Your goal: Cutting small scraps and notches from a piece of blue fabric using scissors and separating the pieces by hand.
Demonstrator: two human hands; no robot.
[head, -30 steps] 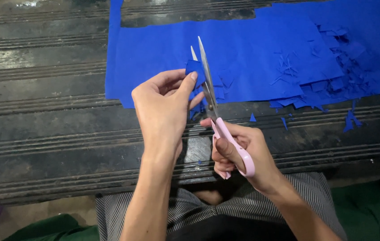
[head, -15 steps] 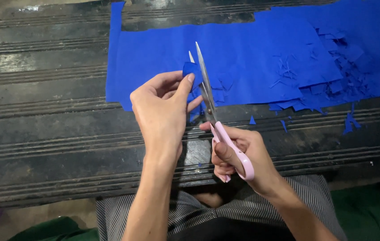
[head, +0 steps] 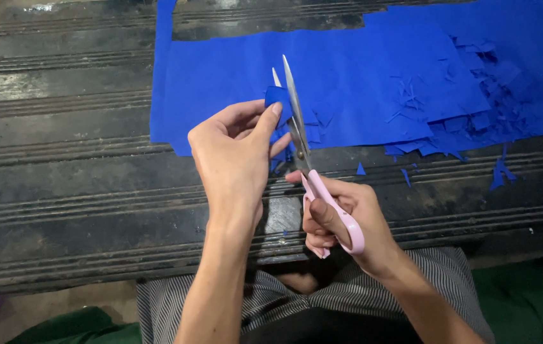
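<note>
The left hand (head: pixel 233 153) pinches a small blue paper piece (head: pixel 278 97) between the open blades of pink-handled scissors (head: pixel 313 172), gripped by the right hand (head: pixel 341 220). Cutting looks underway; next, close the blades steadily.

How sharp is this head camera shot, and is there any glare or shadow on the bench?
Head view: sharp overall, with the left hand, right hand and scissors crisp; dim, even light; wet-looking glare on the dark grooved bench at upper left; soft shadow under the hands; blue sheet evenly lit.
</note>
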